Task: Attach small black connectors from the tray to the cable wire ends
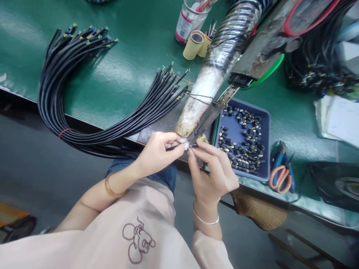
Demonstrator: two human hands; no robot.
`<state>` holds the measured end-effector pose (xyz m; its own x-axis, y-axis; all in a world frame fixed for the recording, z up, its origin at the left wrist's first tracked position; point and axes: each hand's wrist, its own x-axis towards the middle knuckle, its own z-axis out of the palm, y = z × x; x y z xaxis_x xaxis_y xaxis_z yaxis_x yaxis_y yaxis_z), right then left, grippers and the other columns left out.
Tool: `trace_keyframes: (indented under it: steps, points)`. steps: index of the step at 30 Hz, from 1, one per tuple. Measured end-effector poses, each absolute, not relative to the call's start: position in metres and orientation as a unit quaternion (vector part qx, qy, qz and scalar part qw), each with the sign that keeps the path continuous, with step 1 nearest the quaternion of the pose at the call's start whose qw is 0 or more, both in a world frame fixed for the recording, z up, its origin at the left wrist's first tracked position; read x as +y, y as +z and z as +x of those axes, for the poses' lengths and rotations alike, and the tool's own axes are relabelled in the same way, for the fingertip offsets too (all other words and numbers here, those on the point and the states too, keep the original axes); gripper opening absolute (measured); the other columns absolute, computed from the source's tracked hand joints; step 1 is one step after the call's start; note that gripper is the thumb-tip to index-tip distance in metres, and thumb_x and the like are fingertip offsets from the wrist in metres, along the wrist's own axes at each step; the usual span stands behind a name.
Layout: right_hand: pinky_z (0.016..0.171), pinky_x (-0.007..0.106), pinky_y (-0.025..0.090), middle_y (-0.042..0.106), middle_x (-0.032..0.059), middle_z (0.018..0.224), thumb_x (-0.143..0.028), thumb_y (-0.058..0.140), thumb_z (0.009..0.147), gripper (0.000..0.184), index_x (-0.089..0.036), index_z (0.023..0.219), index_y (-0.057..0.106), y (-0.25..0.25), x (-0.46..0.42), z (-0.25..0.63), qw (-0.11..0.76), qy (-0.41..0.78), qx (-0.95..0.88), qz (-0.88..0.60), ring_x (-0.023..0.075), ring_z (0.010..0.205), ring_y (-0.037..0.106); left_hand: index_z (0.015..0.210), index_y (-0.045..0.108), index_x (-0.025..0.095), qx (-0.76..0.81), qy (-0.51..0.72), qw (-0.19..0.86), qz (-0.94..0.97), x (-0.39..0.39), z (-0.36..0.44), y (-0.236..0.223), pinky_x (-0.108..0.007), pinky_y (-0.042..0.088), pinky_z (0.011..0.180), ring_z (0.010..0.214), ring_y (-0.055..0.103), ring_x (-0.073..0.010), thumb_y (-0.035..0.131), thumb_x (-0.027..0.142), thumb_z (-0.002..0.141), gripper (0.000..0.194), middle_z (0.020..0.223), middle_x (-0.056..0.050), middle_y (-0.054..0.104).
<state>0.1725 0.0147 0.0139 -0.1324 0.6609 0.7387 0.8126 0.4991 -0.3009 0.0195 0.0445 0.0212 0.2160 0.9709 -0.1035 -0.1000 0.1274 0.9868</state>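
Observation:
My left hand (159, 151) is closed, its thumb and fingers pinching a black cable (170, 148). Opposite it, my right hand (211, 168) pinches a small black connector (194, 145) close to the cable's end; the exact contact is hidden by the fingertips. Something white covers fingertips where the hands meet. Just above them, the narrow metal shaft (215, 106) of what looks like a soldering iron slants down to this spot. Beside it hangs the mouth of a wrapped hose (196, 99). To the left curves a large bundle of black cables (58, 93) with coloured wire ends, tied with a red band (66, 132).
A blue tray (266, 145) of several black connectors stands right of my hands. Beyond it lie orange-and-blue-handled pliers or cutters (282, 173) and papers (344, 116). A clear jar (187, 24) and yellow tubes (193, 46) stand at the back of the green table (134, 41).

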Motion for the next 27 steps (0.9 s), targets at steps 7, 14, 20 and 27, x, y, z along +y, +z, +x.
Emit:
trace_keyframes:
  steps: [7, 14, 20, 27]
  points:
    - [0.076, 0.024, 0.064, 0.08, 0.0053, 0.102, -0.008, 0.079, 0.081, 0.021, -0.022, 0.086, 0.064, 0.013, 0.01, 0.174, 0.444, -0.066, -0.749, -0.488, 0.0168, 0.085, 0.079, 0.071, 0.067, 0.012, 0.44, 0.431, 0.609, 0.5, 0.045, 0.019, 0.02, -0.021, 0.043, 0.055, 0.054, 0.047, -0.0085, 0.065, 0.024, 0.079, 0.015, 0.058, 0.002, 0.056]
    - [0.077, 0.026, 0.065, 0.08, 0.0053, 0.104, -0.008, 0.079, 0.081, 0.021, -0.022, 0.085, 0.064, 0.015, 0.01, 0.174, 0.438, -0.069, -0.754, -0.485, 0.0172, 0.084, 0.079, 0.073, 0.066, 0.013, 0.437, 0.432, 0.619, 0.489, 0.046, 0.019, 0.02, -0.021, 0.043, 0.057, 0.056, 0.047, -0.0087, 0.068, 0.026, 0.078, 0.014, 0.058, 0.003, 0.055]
    - [0.075, 0.022, 0.064, 0.08, 0.0044, 0.099, -0.008, 0.078, 0.083, 0.019, -0.022, 0.084, 0.064, 0.019, 0.01, 0.177, 0.411, -0.049, -0.778, -0.473, 0.0149, 0.081, 0.078, 0.07, 0.062, 0.014, 0.435, 0.409, 0.617, 0.513, 0.042, 0.015, 0.015, -0.02, 0.037, 0.054, 0.055, 0.042, -0.0082, 0.064, 0.027, 0.081, 0.017, 0.059, 0.004, 0.048]
    - [0.059, 0.022, 0.06, 0.079, 0.0006, 0.085, -0.007, 0.071, 0.088, 0.015, -0.021, 0.093, 0.067, 0.007, 0.003, 0.184, 0.507, 0.008, -0.716, -0.479, 0.014, 0.066, 0.075, 0.064, 0.059, 0.014, 0.422, 0.377, 0.623, 0.539, 0.038, 0.011, 0.016, -0.02, 0.033, 0.05, 0.052, 0.04, -0.0072, 0.062, 0.025, 0.083, 0.022, 0.055, 0.004, 0.046]
